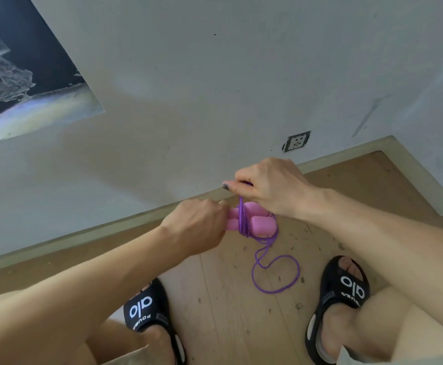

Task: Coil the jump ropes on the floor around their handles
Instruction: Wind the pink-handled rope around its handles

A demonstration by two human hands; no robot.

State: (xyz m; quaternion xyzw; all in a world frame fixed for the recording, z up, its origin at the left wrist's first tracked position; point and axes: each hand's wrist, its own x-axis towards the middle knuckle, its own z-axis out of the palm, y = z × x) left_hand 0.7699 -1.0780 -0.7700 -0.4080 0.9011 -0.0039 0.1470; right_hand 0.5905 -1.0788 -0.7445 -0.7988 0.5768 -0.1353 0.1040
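Two pink jump-rope handles (258, 222) lie side by side in the air above the floor. My left hand (199, 225) grips their left ends. A purple rope (275, 275) is wound a few turns around the handles' middle. My right hand (270, 188), just above the handles, pinches the rope and holds it taut upward. The rest of the rope hangs down to a loose loop on the wooden floor between my feet.
Wooden floor (228, 312) strewn with small bits of debris. My feet in black sandals (149, 309) (346, 293) stand on either side of the loop. A white wall with a socket (296, 141) and a skirting board runs close ahead; a dark window opening (17, 61) is upper left.
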